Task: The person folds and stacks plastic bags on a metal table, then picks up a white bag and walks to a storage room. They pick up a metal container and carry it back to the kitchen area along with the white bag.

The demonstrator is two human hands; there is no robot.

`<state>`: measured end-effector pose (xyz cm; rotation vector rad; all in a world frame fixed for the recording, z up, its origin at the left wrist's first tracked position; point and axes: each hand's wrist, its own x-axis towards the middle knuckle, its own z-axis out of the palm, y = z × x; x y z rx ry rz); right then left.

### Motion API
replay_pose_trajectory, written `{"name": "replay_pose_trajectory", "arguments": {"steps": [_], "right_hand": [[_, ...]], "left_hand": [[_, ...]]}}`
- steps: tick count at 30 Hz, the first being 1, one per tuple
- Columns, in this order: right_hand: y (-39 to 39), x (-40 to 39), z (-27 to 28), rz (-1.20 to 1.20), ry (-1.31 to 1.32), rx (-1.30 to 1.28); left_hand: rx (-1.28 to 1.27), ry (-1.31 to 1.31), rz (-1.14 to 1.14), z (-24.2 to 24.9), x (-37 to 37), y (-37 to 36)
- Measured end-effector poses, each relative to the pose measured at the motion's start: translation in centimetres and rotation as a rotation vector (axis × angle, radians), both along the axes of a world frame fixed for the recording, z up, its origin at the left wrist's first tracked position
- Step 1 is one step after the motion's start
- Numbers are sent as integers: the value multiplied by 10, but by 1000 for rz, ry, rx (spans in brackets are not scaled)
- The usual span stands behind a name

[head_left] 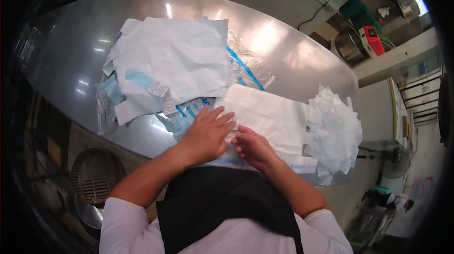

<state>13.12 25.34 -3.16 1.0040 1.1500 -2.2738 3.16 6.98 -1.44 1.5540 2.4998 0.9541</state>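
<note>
A white plastic bag (267,114) lies flattened in front of me, its notched end toward the right and faint blue print along its near edge. My left hand (206,132) rests over the bag's left end, fingers stretched out and slightly spread. Beside it, my right hand (254,148) has curled fingers, with thumb and index finger close together at the bag's left edge; the pinch itself is partly hidden. To the left is a broad stack of white bags (175,60), some pale blue underneath. A fanned pile of whitish bags (333,133) sits at the right.
Clear wrapping with blue print (246,67) pokes out beside the stack on the metal table (156,2). A round slatted basket (97,176) stands below the table at left. Beyond the right end are a metal pot (351,46) and a distant person (395,201).
</note>
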Motion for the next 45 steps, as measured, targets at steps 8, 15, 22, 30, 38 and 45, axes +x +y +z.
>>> {"name": "replay_pose_trajectory", "arguments": {"steps": [8, 15, 22, 30, 38, 45], "right_hand": [[11, 7, 16, -47, -56, -105], [51, 26, 6, 334, 520, 1676], [49, 32, -35, 408, 557, 2121], [40, 40, -19, 239, 722, 1882], [50, 53, 18, 165, 688, 1623], [60, 60, 4, 236, 797, 1977]], "left_hand": [[-356, 16, -128, -22, 8, 19], [-457, 93, -115, -20, 17, 21], [-488, 112, -134, -12, 23, 30], [-274, 67, 1, -15, 49, 21], [-186, 210, -5, -6, 58, 22], [-278, 178, 28, -45, 68, 54]]}}
